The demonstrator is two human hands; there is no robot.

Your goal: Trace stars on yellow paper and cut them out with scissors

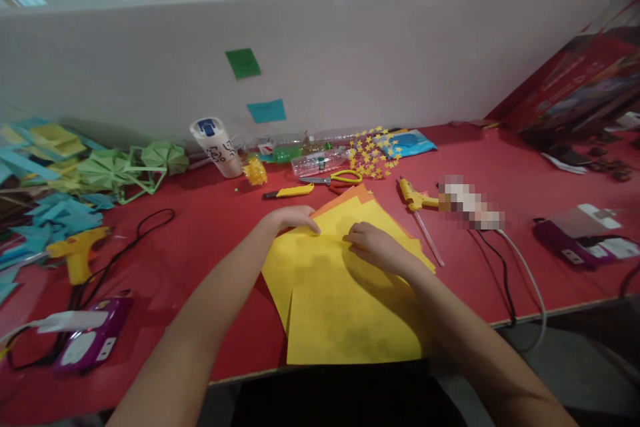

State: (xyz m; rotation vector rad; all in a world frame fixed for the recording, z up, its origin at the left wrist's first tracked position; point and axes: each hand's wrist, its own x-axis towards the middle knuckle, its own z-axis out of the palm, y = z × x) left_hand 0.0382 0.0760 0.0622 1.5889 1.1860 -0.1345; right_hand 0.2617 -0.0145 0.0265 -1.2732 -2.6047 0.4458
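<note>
At the far left, well apart from the left hand, there are blue and yellow paper pieces (60, 140) and a yellow glue gun (79, 255), with a purple box-shaped object (113, 327) nearer to the body. Further right, beyond the left forearm, stand folded light green paper forms (163, 159), which look already shaped, and a white tumbler with dark writing (220, 150).

The left hand (293, 219) is on the upper left part of large yellow paper sheets (345, 307). Just beyond this hand lies a yellow cutter knife (296, 192); scissors with yellow handles (347, 178) lie beyond the space between both hands.

The sheets overlap on the red table (215, 227), under and between the hands, and reach toward the body. Orange paper (350, 195) shows at their far edge. The right hand (375, 247) has bent fingers on the yellow paper. The two hands are apart; I cannot tell if either one grips a sheet firmly.

To the right of the right hand lies a second yellow glue gun (413, 197) with a clear stick (429, 239).

The work with these sheets seems at an early stage: they are laid out broad and mostly flat, and I see no finished form made from them.
</note>
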